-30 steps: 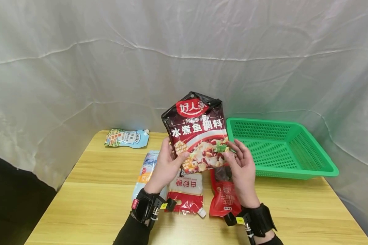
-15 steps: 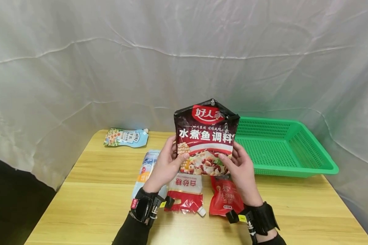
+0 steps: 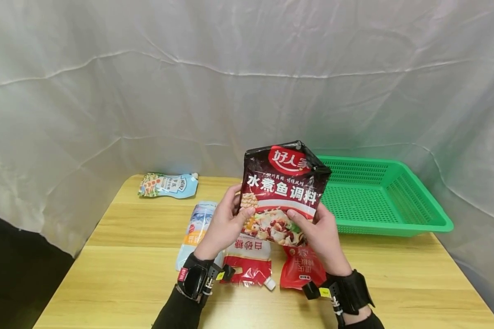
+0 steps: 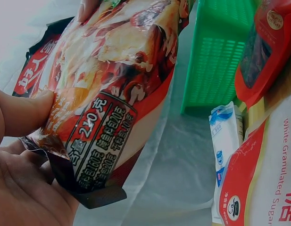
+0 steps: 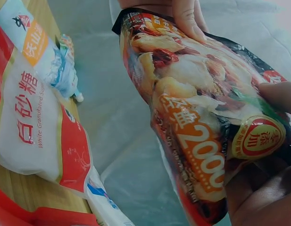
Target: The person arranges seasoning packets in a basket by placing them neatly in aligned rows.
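Seasoning packet point(image 3: 280, 194) is held up, tilted, just right of the head frame's centre, its sides gripped by the left hand point(image 3: 225, 224) and the right hand point(image 3: 324, 235). Sugar pouch point(image 3: 251, 267) and red bag point(image 3: 302, 268) lie at lower centre on the table point(image 3: 399, 278); a green basket point(image 3: 395, 229) stands at right.

The packet point(image 3: 277, 194) reads 好人家, 水煮鱼调料, 210克 and 2000. Below it, the sugar bag point(image 3: 248, 264) says 白砂糖, White Granulated Sugar, and the red bag point(image 3: 301, 270) 辣椒干; left of it, the pouch point(image 3: 170, 185) says HEINZ.
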